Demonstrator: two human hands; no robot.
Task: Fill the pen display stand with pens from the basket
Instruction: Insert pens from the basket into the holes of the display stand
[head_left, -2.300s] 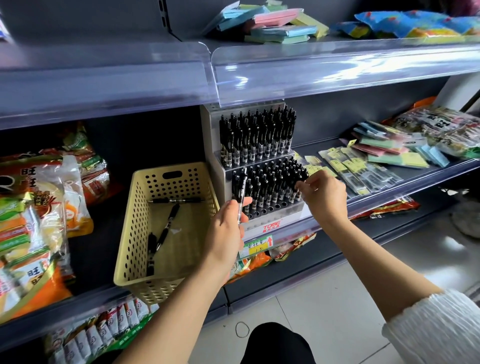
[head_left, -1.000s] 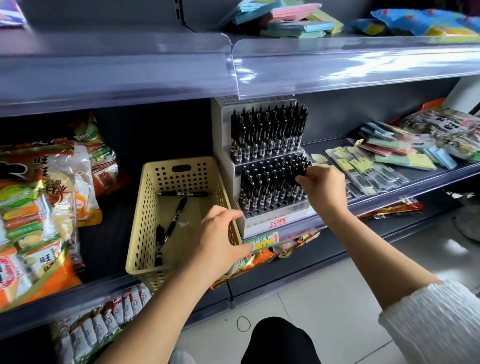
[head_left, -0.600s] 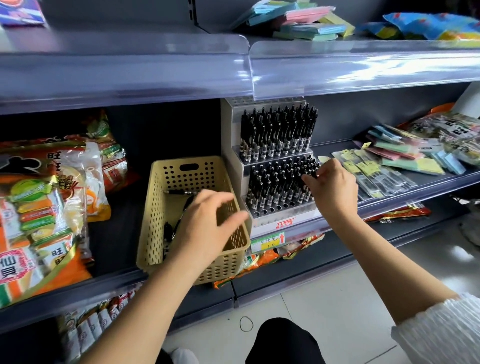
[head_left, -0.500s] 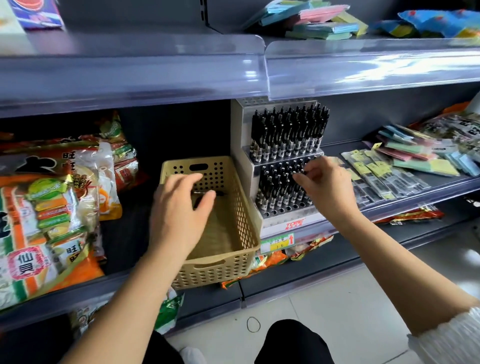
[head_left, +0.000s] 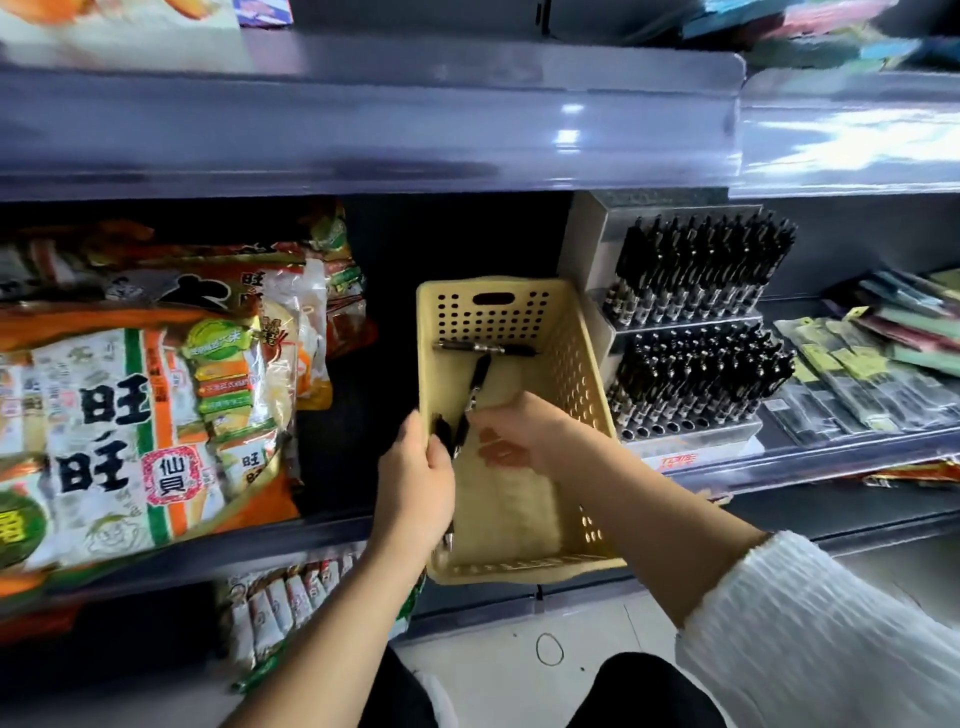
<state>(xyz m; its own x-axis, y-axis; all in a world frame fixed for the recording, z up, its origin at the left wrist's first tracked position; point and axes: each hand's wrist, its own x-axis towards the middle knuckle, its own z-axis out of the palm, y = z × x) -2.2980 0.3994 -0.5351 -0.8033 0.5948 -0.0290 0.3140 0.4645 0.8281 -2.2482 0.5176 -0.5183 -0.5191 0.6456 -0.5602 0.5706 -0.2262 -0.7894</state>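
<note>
Pen (head_left: 477, 382) lengthways in basket (head_left: 571, 364), right fingers (head_left: 501, 415) pinching it, far pen (head_left: 485, 349) crosswise

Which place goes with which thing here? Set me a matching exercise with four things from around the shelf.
Things:
1. basket
2. stand
3. snack bags
4. rubber band

Places:
a. on the floor
b. at the left of the shelf
c. just right of the basket
d. between the snack bags and the stand

Pairs: 1-d, 2-c, 3-b, 4-a
</note>
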